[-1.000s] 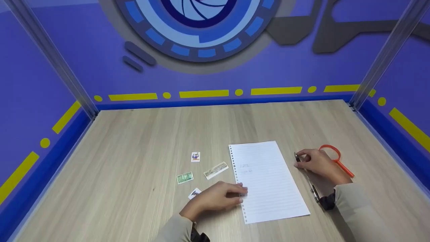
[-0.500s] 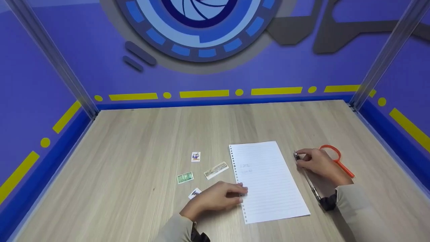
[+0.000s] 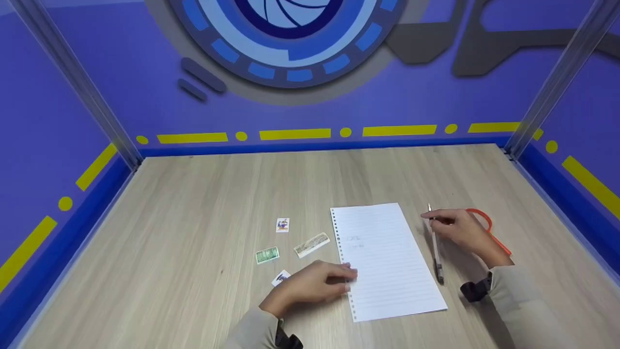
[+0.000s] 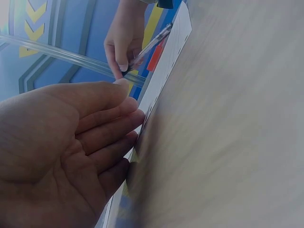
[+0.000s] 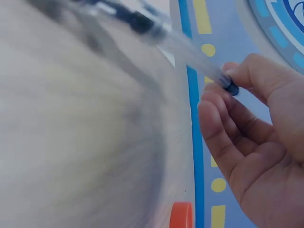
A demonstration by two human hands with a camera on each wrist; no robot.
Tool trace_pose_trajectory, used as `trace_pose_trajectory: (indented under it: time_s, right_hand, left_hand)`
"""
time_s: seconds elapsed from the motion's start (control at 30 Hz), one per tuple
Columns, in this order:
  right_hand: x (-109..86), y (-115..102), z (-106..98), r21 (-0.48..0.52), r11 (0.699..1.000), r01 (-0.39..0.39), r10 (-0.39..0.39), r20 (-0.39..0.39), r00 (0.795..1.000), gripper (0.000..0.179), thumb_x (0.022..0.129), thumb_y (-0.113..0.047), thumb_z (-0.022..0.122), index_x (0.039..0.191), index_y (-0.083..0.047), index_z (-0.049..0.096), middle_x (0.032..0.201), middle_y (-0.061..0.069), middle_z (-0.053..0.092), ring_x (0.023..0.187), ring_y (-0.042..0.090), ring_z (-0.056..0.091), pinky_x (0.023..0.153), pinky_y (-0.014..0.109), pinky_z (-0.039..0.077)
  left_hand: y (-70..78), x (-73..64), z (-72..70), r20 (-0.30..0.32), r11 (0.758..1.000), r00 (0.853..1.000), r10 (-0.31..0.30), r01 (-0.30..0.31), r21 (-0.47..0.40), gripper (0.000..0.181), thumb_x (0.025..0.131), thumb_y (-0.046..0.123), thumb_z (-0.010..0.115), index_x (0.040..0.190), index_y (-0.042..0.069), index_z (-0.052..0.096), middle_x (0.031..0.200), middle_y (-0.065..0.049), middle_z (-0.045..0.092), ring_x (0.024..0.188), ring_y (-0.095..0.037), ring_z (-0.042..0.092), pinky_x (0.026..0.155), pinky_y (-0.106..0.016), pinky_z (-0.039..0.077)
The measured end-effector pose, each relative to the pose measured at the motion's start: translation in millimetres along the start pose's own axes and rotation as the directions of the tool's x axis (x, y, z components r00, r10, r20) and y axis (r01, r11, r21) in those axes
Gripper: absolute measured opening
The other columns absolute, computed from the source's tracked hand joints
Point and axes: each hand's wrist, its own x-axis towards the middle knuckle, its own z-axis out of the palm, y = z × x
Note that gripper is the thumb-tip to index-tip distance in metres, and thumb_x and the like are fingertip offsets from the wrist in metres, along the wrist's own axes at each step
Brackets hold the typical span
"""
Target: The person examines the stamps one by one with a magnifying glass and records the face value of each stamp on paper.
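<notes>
A clear-barrelled pen (image 3: 436, 247) is pinched near its far end by my right hand (image 3: 465, 232), just right of the paper. In the right wrist view the thumb and fingertips grip the end of the pen (image 5: 190, 50), whose length slants over the table. The lined sheet of paper (image 3: 387, 271), with holes along its left edge, lies flat and bears faint writing near its upper left. My left hand (image 3: 315, 283) rests with its fingertips on the sheet's left edge. Its fingers (image 4: 111, 135) are nearly straight in the left wrist view.
Left of the paper lie small stamp-like pieces: a figure one (image 3: 282, 225), a green one (image 3: 267, 255), a long brownish one (image 3: 312, 245) and one (image 3: 280, 277) partly behind my left hand. An orange-handled magnifying glass (image 3: 499, 244) lies partly behind my right hand. Blue walls (image 3: 310, 111) enclose the table.
My right hand has shifted slightly away from me with the pen. The pen's near end has swung left from beside the wrist toward the paper's right edge. My left hand stays put.
</notes>
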Motion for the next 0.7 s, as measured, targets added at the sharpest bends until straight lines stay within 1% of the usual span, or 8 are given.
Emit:
trace_pose_trajectory:
  time_s: [0.1, 0.2, 0.27, 0.33, 0.43, 0.53, 0.6, 0.7]
  right_hand:
    - [0.0, -1.5, 0.9, 0.046, 0.999, -0.014, 0.013, 0.012, 1.0, 0.028, 0.094, -0.014, 0.06, 0.119, -0.007, 0.068, 0.096, 0.011, 0.067, 0.072, 0.002, 0.053, 0.06, 0.018, 0.047]
    - [0.7, -3.3, 2.3, 0.116, 0.993, -0.035, 0.032, 0.027, 0.999, 0.03, 0.095, -0.018, 0.06, 0.121, -0.006, 0.067, 0.107, 0.017, 0.068, 0.079, 0.001, 0.06, 0.069, 0.02, 0.054]
    - [1.3, -4.3, 3.2, 0.159, 0.987, -0.032, 0.027, 0.036, 0.999, 0.031, 0.095, -0.018, 0.06, 0.123, -0.004, 0.065, 0.11, 0.019, 0.067, 0.084, 0.001, 0.063, 0.074, 0.021, 0.056]
    - [1.9, -5.9, 4.6, 0.168, 0.986, -0.007, 0.002, 0.033, 0.999, 0.032, 0.094, -0.017, 0.061, 0.123, -0.003, 0.065, 0.113, 0.019, 0.068, 0.088, 0.0, 0.065, 0.078, 0.019, 0.056]
    - [3.4, -7.9, 8.2, 0.14, 0.988, 0.064, -0.065, 0.003, 0.998, 0.031, 0.091, -0.012, 0.064, 0.121, -0.001, 0.066, 0.113, 0.017, 0.069, 0.092, -0.002, 0.064, 0.08, 0.013, 0.053]
    - [5.7, -10.2, 13.3, 0.121, 0.985, 0.12, -0.113, -0.058, 0.992, 0.027, 0.088, -0.006, 0.067, 0.115, -0.001, 0.068, 0.11, 0.017, 0.07, 0.092, -0.004, 0.064, 0.079, 0.01, 0.051]
    - [7.3, -11.4, 16.8, 0.123, 0.983, 0.14, -0.128, -0.098, 0.987, 0.023, 0.087, -0.003, 0.068, 0.109, -0.002, 0.069, 0.107, 0.017, 0.07, 0.09, -0.004, 0.064, 0.078, 0.01, 0.052]
    - [9.3, -13.1, 21.7, 0.143, 0.979, 0.145, -0.124, -0.146, 0.981, 0.019, 0.084, 0.001, 0.069, 0.102, -0.003, 0.069, 0.101, 0.016, 0.07, 0.087, -0.005, 0.065, 0.076, 0.01, 0.053]
  left_hand:
    - [0.0, 0.3, -0.1, 0.004, 1.0, 1.0, -0.004, 0.004, -0.004, 0.032, 0.094, 0.019, 0.061, 0.125, 0.013, 0.066, 0.13, 0.004, 0.062, 0.133, -0.01, 0.047, 0.112, -0.023, 0.034]
    - [0.1, 0.4, -0.2, 0.006, 1.0, 1.0, -0.006, 0.006, -0.006, 0.032, 0.094, 0.019, 0.061, 0.125, 0.013, 0.066, 0.131, 0.004, 0.062, 0.133, -0.01, 0.047, 0.112, -0.023, 0.034]
    - [0.3, 0.2, -0.4, 0.006, 1.0, 1.0, -0.01, 0.01, -0.011, 0.032, 0.094, 0.019, 0.061, 0.125, 0.013, 0.066, 0.131, 0.004, 0.062, 0.133, -0.01, 0.047, 0.112, -0.023, 0.034]
    - [0.4, 0.0, -0.6, 0.005, 1.0, 1.0, -0.012, 0.012, -0.014, 0.032, 0.093, 0.018, 0.061, 0.125, 0.013, 0.066, 0.131, 0.004, 0.062, 0.133, -0.01, 0.047, 0.112, -0.023, 0.035]
    - [0.9, -0.5, -0.9, 0.005, 1.0, 1.0, -0.019, 0.019, -0.019, 0.032, 0.093, 0.018, 0.061, 0.125, 0.014, 0.066, 0.131, 0.004, 0.062, 0.133, -0.009, 0.047, 0.112, -0.023, 0.034]
    - [1.2, -0.7, -1.1, 0.004, 1.0, 1.0, -0.019, 0.019, -0.014, 0.032, 0.093, 0.018, 0.061, 0.125, 0.014, 0.066, 0.131, 0.003, 0.062, 0.133, -0.01, 0.047, 0.112, -0.023, 0.035]
    - [1.6, -0.8, -1.2, 0.004, 1.0, 1.0, -0.018, 0.018, -0.01, 0.032, 0.093, 0.018, 0.061, 0.125, 0.013, 0.066, 0.131, 0.003, 0.062, 0.133, -0.01, 0.047, 0.112, -0.023, 0.035]
    - [2.1, -0.6, -1.4, 0.004, 1.0, 1.0, -0.004, 0.004, 0.006, 0.033, 0.093, 0.017, 0.06, 0.125, 0.012, 0.065, 0.131, 0.002, 0.062, 0.133, -0.011, 0.047, 0.112, -0.023, 0.034]
